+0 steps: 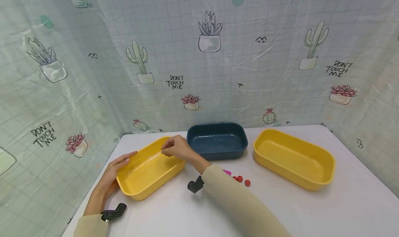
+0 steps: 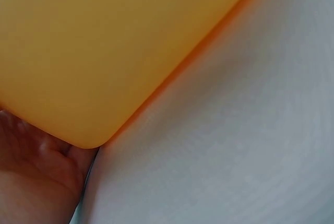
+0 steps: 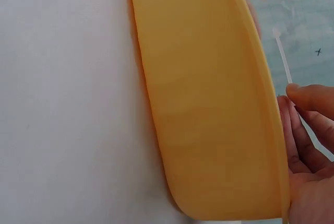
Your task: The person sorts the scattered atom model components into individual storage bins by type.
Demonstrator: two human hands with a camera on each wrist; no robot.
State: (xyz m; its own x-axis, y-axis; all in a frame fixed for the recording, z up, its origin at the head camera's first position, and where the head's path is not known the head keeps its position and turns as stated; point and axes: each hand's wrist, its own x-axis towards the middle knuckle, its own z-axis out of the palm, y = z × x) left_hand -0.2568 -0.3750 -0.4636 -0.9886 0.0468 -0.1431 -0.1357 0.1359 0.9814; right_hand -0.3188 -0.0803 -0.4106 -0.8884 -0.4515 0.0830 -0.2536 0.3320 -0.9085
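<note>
My right hand [image 1: 177, 147] is over the left yellow box [image 1: 146, 190]. Thumb and fingertips pinch a thin white stick with a slightly wider pale tip, which looks like a cotton swab [image 3: 284, 59]. In the head view the swab points down and left over the box's inside. My left hand [image 1: 114, 167] rests against the box's outer left side, its extended fingers along the rim. In the left wrist view the palm [image 2: 42, 166] lies beside the box's lower corner, partly hidden by the yellow wall [image 2: 104, 51].
A dark blue box [image 1: 218, 155] stands at the back middle, and another yellow box [image 1: 290, 173] on the right. Several small red balls [image 1: 247, 183] and a bright pink piece [image 1: 227, 172] lie on the white table [image 1: 168, 212], partly behind my right sleeve. A printed curtain [image 1: 237, 77] hangs behind.
</note>
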